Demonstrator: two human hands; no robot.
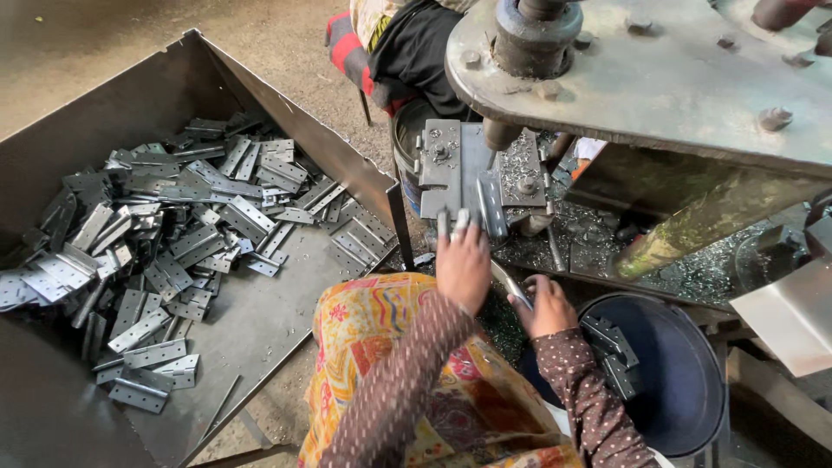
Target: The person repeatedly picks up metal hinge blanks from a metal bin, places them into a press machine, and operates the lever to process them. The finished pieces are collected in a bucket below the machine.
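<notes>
My left hand [462, 262] reaches forward to the press bed, its fingers stretched out and their tips resting on a grey steel fixture plate [451, 169] under the punch [501, 133]. My right hand [548, 308] sits just to the right and nearer me, closed around a flat grey metal hinge leaf [510, 285] that sticks out to the left. The heavy rusty press head [659, 78] hangs over the bed.
A large steel tray [260, 321] on the left holds several loose hinge leaves [173, 225]. A dark round tub [685, 381] at the lower right has a few hinge pieces [611, 351]. Metal chips [693, 277] litter the press table. Another person [407, 43] sits behind the press.
</notes>
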